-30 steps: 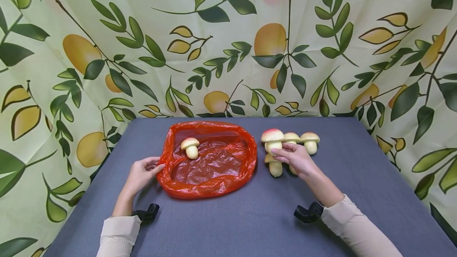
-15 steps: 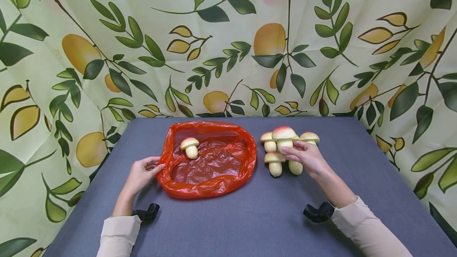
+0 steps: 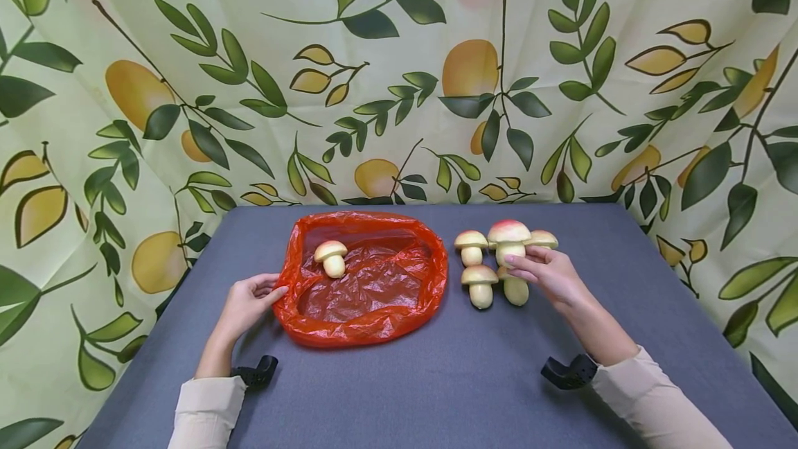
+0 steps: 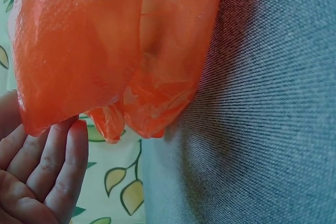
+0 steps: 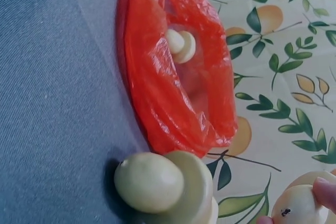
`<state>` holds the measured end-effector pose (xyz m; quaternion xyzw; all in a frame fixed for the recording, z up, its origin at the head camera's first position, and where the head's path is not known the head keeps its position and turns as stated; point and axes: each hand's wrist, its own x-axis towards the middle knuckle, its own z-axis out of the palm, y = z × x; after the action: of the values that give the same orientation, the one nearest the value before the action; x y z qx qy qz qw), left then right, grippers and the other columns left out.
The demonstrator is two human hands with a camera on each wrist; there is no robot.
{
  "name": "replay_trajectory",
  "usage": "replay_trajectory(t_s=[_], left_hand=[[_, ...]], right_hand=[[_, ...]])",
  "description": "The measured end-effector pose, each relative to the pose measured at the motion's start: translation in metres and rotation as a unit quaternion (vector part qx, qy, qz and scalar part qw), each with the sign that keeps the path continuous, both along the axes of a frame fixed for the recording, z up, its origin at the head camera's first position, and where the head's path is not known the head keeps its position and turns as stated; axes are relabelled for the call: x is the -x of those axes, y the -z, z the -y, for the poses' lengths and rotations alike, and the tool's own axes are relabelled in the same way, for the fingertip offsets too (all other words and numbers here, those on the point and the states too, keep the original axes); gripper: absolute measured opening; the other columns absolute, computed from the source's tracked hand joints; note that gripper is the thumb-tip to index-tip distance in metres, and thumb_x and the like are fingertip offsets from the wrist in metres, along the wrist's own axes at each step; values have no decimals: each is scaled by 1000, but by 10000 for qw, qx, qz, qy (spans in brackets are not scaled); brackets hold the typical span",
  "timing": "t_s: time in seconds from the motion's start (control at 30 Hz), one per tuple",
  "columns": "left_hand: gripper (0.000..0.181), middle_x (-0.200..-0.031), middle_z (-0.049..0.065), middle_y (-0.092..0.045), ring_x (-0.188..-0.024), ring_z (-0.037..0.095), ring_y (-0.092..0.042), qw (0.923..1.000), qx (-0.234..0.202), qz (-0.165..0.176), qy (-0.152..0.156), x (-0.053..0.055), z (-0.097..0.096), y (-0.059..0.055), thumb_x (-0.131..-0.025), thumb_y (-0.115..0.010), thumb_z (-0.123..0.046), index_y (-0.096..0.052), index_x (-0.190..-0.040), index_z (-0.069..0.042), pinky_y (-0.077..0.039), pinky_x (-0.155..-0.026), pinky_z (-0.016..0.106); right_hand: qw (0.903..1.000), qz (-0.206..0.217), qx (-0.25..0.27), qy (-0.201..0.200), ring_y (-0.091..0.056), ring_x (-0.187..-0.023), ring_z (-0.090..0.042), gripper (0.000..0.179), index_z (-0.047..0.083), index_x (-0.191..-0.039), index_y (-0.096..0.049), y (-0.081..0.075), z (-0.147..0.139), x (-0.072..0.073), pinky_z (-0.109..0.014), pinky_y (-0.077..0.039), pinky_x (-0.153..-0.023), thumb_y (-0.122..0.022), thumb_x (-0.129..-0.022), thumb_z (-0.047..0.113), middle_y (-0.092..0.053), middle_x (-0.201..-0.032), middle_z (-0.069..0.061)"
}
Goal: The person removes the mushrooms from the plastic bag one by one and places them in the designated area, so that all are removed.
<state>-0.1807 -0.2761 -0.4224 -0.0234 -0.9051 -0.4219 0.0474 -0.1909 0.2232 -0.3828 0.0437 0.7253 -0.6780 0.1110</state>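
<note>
My right hand [image 3: 553, 276] pinches a toy mushroom [image 3: 508, 235] with a reddish cap by its stem, held above the other mushrooms. In the right wrist view its stem end [image 5: 296, 208] shows between the fingertips at the lower right. On the left, my left hand [image 3: 251, 303] pinches the rim of an open red plastic bag [image 3: 368, 332]. The left wrist view has the fingers [image 4: 50, 163] at the edge of the bag [image 4: 84, 51]. Inside the bag lies one mushroom [image 3: 331, 259], tilted.
Several like mushrooms stand close together on the grey table [image 3: 399, 393], right of the bag: back left [image 3: 471, 248], front left [image 3: 480, 286], front right [image 3: 515, 289] and a partly hidden one [image 3: 544, 238]. A leaf-patterned cloth [image 3: 399, 75] hangs behind the table.
My right hand has moved to the right with the mushroom, across the group, uncovering the back-left mushroom. My left hand and the bag have stayed where they were.
</note>
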Motion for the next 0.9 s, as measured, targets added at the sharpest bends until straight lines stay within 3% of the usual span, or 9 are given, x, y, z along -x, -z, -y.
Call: replay_trajectory(t_s=[0.37, 0.47, 0.53, 0.6, 0.67, 0.77, 0.9], left_hand=[[31, -100, 26, -71, -74, -15, -56, 10000, -43, 86, -12, 0, -1, -1, -89, -68, -11, -65, -112, 10, -50, -71, 8], [32, -101, 26, -71, -74, -15, -57, 9999, -41, 119, -9, -1, 0, -1, -89, -68, -12, -65, -113, 9, -50, -70, 9], [33, -101, 26, -71, -74, -15, -57, 9999, -39, 143, -8, -1, 0, -2, -89, -68, -13, -65, -113, 9, -50, -70, 9], [33, -101, 26, -71, -74, -15, -57, 9999, -30, 149, -13, -1, 0, -2, -89, -68, -14, -65, -113, 9, -50, -70, 9], [33, -101, 26, -71, -74, -15, -57, 9999, -34, 139, -15, 0, 0, -2, -89, -68, -13, -65, -113, 9, -50, -70, 9], [33, -100, 26, -71, -74, -14, -57, 9999, -35, 102, -18, 0, 0, -1, -89, -68, -13, -65, -113, 9, -50, -70, 9], [33, -100, 26, -71, -74, -14, -57, 10000, -18, 91, -6, 0, 1, -1, -89, -69, -13, -65, -112, 9, -50, -70, 9]], right_hand=[[9995, 199, -226, 58, -66, -79, 10, 88, -13, -149, -4, 5, -19, -6, -7, -50, -82, -61, -94, 25, -17, -154, -36], [9993, 237, -259, 100, -66, -81, 9, 88, -13, -149, -5, 9, -25, -7, -7, -50, -82, -62, -94, 24, -19, -154, -36], [9993, 219, -282, 142, -66, -82, 8, 87, -14, -149, -7, 12, -28, -8, -9, -52, -82, -63, -93, 23, -31, -147, -35], [9994, 190, -243, 176, -67, -82, 7, 84, -16, -148, -11, 14, -32, -9, -11, -53, -82, -63, -93, 21, -51, -131, -24], [9995, 166, -175, 211, -68, -82, 5, 83, -16, -147, -14, 16, -35, -9, -13, -54, -82, -65, -92, 20, -61, -112, -6], [9995, 175, -33, 245, -68, -80, 4, 81, -17, -146, -15, 18, -39, -10, -15, -55, -82, -64, -92, 19, -61, -92, 14], [9993, 231, -16, 280, -69, -79, 3, 82, -18, -146, -14, 21, -45, -11, -16, -56, -81, -64, -93, 20, -61, -87, 17]])
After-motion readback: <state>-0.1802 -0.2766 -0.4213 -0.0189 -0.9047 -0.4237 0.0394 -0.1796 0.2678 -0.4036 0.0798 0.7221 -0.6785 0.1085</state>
